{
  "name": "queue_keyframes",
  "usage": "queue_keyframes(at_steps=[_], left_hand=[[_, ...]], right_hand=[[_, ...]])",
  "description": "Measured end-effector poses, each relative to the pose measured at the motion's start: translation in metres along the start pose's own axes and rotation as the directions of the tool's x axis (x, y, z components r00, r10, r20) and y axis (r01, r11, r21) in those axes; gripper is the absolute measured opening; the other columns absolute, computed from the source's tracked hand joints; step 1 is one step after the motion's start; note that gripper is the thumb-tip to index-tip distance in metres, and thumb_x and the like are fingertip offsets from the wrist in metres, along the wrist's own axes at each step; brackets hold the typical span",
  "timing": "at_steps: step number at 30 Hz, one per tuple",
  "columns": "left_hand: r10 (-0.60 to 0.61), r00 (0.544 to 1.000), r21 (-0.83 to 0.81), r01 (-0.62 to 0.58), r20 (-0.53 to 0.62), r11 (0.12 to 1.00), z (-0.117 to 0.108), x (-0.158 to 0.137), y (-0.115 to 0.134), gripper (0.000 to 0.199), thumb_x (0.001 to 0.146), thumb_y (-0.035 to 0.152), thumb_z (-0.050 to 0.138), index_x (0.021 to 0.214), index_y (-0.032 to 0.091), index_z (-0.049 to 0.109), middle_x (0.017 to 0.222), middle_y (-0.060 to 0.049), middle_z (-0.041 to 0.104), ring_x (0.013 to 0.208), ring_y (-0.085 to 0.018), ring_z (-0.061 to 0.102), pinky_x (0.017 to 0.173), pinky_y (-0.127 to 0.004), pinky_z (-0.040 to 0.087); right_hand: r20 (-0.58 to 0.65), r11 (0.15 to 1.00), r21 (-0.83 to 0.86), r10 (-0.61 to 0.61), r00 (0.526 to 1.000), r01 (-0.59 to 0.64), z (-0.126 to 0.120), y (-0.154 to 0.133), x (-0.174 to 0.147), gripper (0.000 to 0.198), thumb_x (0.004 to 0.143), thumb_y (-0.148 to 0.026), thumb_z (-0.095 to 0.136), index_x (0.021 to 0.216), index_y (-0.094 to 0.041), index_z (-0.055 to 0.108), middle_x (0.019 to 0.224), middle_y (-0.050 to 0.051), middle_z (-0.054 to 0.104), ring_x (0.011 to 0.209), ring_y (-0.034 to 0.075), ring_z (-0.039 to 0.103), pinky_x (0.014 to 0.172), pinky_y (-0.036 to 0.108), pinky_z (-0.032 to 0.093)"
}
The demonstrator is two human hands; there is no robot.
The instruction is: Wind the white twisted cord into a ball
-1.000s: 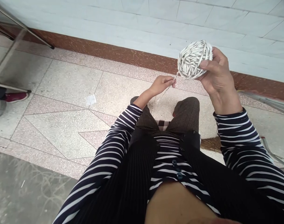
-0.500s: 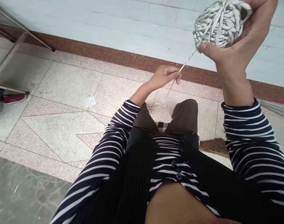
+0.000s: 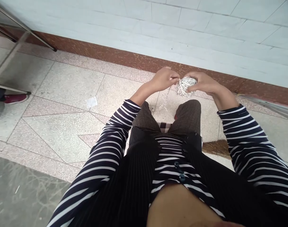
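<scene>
Pale speckled terrazzo floor (image 3: 70, 75) and white tiled wall (image 3: 134, 31) surround a round ball of white yarn flecked with dark thread (image 3: 183, 88), held up between two hands.
Nearly round, the ball shows its windings crossing at several angles; which way its long axis runs I cannot tell. At its left edge the left hand (image 3: 164, 79) has its grip pinched on the yarn, thumb and finger pressed together, knuckles upward. Right of the ball, the right hand (image 3: 203, 83) curls its grip around it, fingers over the far side, thumb on the near face. Both forearms, in navy-and-white striped sleeves (image 3: 110, 142), angle inward to the ball. Loose pale yarn (image 3: 163, 103) trails below and left of it.
</scene>
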State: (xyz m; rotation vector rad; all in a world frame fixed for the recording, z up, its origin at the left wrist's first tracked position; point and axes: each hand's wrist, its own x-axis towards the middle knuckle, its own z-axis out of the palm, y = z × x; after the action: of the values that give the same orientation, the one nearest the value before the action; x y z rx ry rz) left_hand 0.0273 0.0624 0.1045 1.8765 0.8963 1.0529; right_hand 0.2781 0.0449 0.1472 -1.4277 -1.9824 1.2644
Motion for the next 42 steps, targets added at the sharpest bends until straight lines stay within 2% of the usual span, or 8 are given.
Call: queue_keyframes(at_steps=[2, 6, 11, 17, 21, 26, 35, 42], left_hand=[[0.044, 0.997, 0.046, -0.046, 0.06, 0.998, 0.003, -0.002, 0.002, 0.015, 0.101, 0.033, 0.073, 0.096, 0.022, 0.08, 0.092, -0.004, 0.074, 0.11, -0.026, 0.073, 0.13, -0.057, 0.038], [0.084, 0.977, 0.2, -0.124, 0.197, 0.972, 0.001, -0.003, 0.009, 0.026, 0.108, 0.044, 0.064, 0.109, 0.024, 0.081, 0.106, -0.004, 0.08, 0.115, -0.026, 0.074, 0.133, -0.056, 0.035], [0.077, 0.989, 0.165, -0.098, 0.13, 0.982, -0.003, -0.004, 0.001, 0.035, 0.109, 0.051, 0.062, 0.11, 0.022, 0.083, 0.106, -0.007, 0.082, 0.113, -0.027, 0.075, 0.119, -0.051, 0.051], [0.016, 1.0, -0.054, -0.015, 0.015, 0.998, 0.002, -0.01, -0.013, 0.04, 0.105, 0.055, 0.067, 0.095, 0.019, 0.082, 0.09, -0.006, 0.08, 0.107, -0.026, 0.077, 0.097, -0.042, 0.06], [-0.017, 1.0, -0.097, 0.015, -0.019, 0.995, 0.011, -0.016, -0.027, 0.046, 0.105, 0.054, 0.068, 0.082, 0.016, 0.076, 0.08, -0.006, 0.076, 0.103, -0.028, 0.075, 0.093, -0.04, 0.06], [-0.088, 0.996, -0.121, 0.092, 0.035, 0.988, 0.017, -0.026, -0.034, 0.047, 0.103, 0.059, 0.068, 0.088, 0.016, 0.078, 0.087, -0.006, 0.078, 0.101, -0.024, 0.074, 0.094, -0.037, 0.058], [-0.126, 0.974, -0.273, 0.175, 0.19, 0.946, 0.012, -0.043, -0.003, 0.044, 0.098, 0.062, 0.074, 0.105, 0.018, 0.08, 0.11, -0.009, 0.081, 0.107, -0.021, 0.073, 0.104, -0.037, 0.052], [-0.09, 0.956, -0.307, 0.178, 0.279, 0.935, 0.012, -0.043, 0.03, 0.045, 0.1, 0.061, 0.072, 0.092, 0.018, 0.083, 0.1, -0.008, 0.083, 0.1, -0.02, 0.074, 0.101, -0.035, 0.052]], right_hand=[[0.123, 0.983, 0.178, 0.019, 0.992, -0.041, 0.001, 0.003, -0.007, 0.044, 0.061, -0.04, 0.099, 0.099, -0.031, 0.079, 0.118, 0.002, 0.077, 0.12, 0.037, 0.07, 0.11, 0.064, 0.057], [0.202, 0.863, 0.501, -0.037, 0.979, -0.071, 0.009, 0.005, -0.02, 0.048, 0.065, -0.034, 0.098, 0.109, -0.031, 0.08, 0.128, 0.002, 0.077, 0.126, 0.032, 0.071, 0.108, 0.051, 0.063], [0.099, 0.764, 0.643, -0.145, 0.984, 0.048, 0.023, -0.013, -0.03, 0.056, 0.061, -0.037, 0.102, 0.111, -0.029, 0.077, 0.125, 0.004, 0.078, 0.132, 0.036, 0.07, 0.106, 0.051, 0.066], [-0.075, 0.742, 0.627, -0.248, 0.966, 0.239, 0.025, -0.051, -0.038, 0.067, 0.054, -0.046, 0.107, 0.112, -0.033, 0.075, 0.129, 0.004, 0.077, 0.137, 0.038, 0.066, 0.109, 0.056, 0.065], [-0.185, 0.73, 0.611, -0.242, 0.952, 0.305, 0.028, -0.067, -0.043, 0.073, 0.049, -0.043, 0.11, 0.114, -0.032, 0.076, 0.127, 0.004, 0.077, 0.13, 0.036, 0.069, 0.11, 0.055, 0.065], [-0.322, 0.747, 0.542, -0.238, 0.916, 0.385, 0.022, -0.089, -0.048, 0.071, 0.043, -0.038, 0.111, 0.108, -0.033, 0.084, 0.118, 0.002, 0.078, 0.124, 0.034, 0.069, 0.113, 0.052, 0.063], [-0.453, 0.7, 0.428, -0.382, 0.806, 0.572, 0.003, -0.101, -0.042, 0.075, 0.05, -0.039, 0.107, 0.121, -0.039, 0.08, 0.13, 0.001, 0.073, 0.134, 0.033, 0.066, 0.114, 0.048, 0.062], [-0.592, 0.605, 0.305, -0.484, 0.644, 0.735, -0.01, -0.109, -0.036, 0.069, 0.053, -0.055, 0.107, 0.116, -0.043, 0.082, 0.129, -0.002, 0.074, 0.138, 0.035, 0.065, 0.121, 0.054, 0.059]])
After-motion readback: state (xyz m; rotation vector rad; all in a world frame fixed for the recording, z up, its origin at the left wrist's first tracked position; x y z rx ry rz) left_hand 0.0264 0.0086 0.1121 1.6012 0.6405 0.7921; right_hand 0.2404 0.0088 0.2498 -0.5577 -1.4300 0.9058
